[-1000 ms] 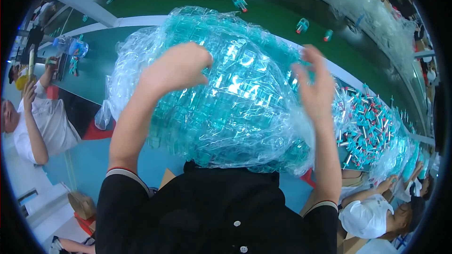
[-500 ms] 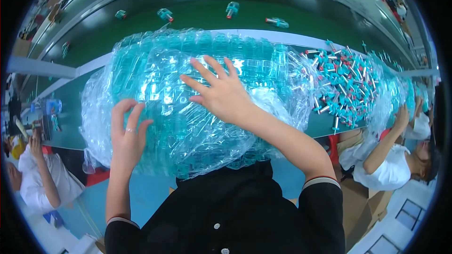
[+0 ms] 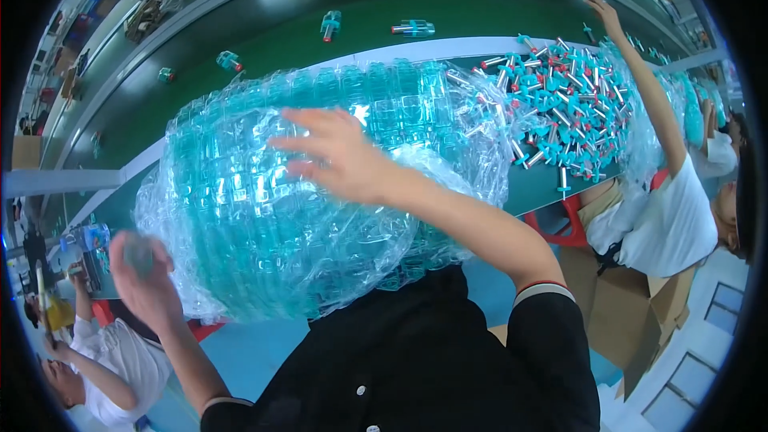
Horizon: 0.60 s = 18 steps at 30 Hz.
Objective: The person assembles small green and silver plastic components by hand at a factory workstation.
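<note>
A large clear plastic bag point(image 3: 352, 232) packed with rows of translucent teal plastic pieces lies across the bench in front of me. My right hand point(image 3: 340, 156) is over the bag's top, fingers spread and holding nothing, slightly blurred; whether it touches the film I cannot tell. My left hand point(image 3: 148, 284) is up off the bag's left end, smeared by motion. Its fingers are curled around a small translucent teal plastic piece point(image 3: 138, 258), whose outline is blurred. Right of the bag lies a heap of teal parts with silver rods and red tips point(image 3: 564, 104).
Beyond the bench runs a green conveyor belt point(image 3: 280, 28) carrying several spaced teal assemblies point(image 3: 330, 26). At the right a co-worker in white point(image 3: 664, 224) reaches toward the belt. Another person point(image 3: 120, 360) sits at the left. An open cardboard box point(image 3: 632, 312) stands at the lower right.
My left hand has come off the bag and moved left with a small teal plastic piece. My right hand has shifted slightly left. The co-worker's arm at the right has stretched toward the belt.
</note>
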Each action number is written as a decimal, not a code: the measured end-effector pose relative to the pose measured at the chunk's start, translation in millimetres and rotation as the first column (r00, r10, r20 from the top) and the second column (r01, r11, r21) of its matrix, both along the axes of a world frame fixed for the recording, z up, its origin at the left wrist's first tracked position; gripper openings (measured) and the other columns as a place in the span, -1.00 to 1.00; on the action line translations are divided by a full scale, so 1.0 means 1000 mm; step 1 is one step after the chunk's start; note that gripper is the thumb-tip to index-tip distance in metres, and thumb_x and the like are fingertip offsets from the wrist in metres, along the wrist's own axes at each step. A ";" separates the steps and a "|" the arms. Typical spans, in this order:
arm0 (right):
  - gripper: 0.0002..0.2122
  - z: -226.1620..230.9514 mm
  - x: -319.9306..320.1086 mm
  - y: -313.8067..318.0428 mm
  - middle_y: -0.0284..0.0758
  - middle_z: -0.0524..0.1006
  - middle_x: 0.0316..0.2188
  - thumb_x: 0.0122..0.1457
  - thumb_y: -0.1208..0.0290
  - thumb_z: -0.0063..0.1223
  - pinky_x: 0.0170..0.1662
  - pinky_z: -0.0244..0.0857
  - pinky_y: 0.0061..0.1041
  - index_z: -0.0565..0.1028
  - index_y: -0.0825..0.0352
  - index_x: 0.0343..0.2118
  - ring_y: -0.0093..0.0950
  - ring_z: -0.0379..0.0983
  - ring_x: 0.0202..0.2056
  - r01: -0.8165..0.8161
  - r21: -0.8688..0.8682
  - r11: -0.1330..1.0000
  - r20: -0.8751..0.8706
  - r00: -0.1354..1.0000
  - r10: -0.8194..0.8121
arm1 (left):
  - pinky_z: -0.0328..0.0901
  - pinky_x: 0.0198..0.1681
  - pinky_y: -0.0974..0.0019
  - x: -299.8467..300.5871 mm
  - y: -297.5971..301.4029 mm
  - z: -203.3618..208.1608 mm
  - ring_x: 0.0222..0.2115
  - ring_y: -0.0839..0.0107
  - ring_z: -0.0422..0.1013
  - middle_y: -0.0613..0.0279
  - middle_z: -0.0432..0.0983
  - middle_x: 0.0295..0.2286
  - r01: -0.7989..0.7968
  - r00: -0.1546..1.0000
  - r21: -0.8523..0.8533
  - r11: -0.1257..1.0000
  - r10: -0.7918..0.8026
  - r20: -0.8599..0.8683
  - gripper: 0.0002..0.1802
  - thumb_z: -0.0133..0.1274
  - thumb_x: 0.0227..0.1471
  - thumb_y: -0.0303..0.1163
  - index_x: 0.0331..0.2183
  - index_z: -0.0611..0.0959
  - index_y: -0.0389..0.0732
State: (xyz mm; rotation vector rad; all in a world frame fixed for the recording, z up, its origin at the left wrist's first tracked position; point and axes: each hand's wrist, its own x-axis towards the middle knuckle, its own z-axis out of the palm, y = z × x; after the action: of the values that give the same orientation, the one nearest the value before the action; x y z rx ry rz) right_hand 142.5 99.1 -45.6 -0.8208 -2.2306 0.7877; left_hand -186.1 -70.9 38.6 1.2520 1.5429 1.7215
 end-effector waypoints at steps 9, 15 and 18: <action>-0.80 0.040 0.195 0.148 -0.06 0.64 -0.25 0.02 0.67 0.07 -0.08 0.46 -0.21 0.66 0.35 -0.31 -0.04 0.59 -0.20 0.398 0.344 0.851 0.713 0.479 -0.512 | 0.26 -0.45 0.46 0.116 0.118 0.002 -0.46 0.50 0.37 0.22 0.51 -0.22 0.531 0.785 -0.288 0.797 -0.335 0.522 -0.58 0.17 0.22 -0.34 0.06 0.51 -0.24; -0.85 0.030 0.242 0.151 -0.04 0.64 -0.33 0.01 0.57 0.15 -0.10 0.46 -0.18 0.65 0.36 -0.32 -0.04 0.60 -0.22 0.549 0.322 0.771 0.654 0.460 -0.600 | 0.36 -0.14 0.37 0.152 0.147 -0.045 -0.21 0.48 0.45 0.28 0.55 -0.21 0.570 0.819 -0.233 0.788 -0.566 0.090 -0.54 0.34 0.02 -0.44 -0.02 0.66 -0.30; -0.85 0.030 0.228 0.129 -0.01 0.64 -0.36 0.06 0.39 0.23 -0.15 0.48 -0.12 0.65 0.37 -0.39 -0.02 0.61 -0.23 0.607 0.270 0.747 0.665 0.443 -0.601 | 0.34 -0.16 0.37 0.152 0.142 -0.073 -0.24 0.48 0.45 0.28 0.55 -0.26 0.514 0.850 -0.168 0.841 -0.526 -0.036 -0.55 0.36 -0.01 -0.41 -0.06 0.67 -0.32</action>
State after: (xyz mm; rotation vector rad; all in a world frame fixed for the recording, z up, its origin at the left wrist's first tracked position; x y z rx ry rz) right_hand 370.2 227.8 -15.8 -2.0902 -2.2318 0.0749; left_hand -34.0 71.5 -34.9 1.5036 1.1934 1.1912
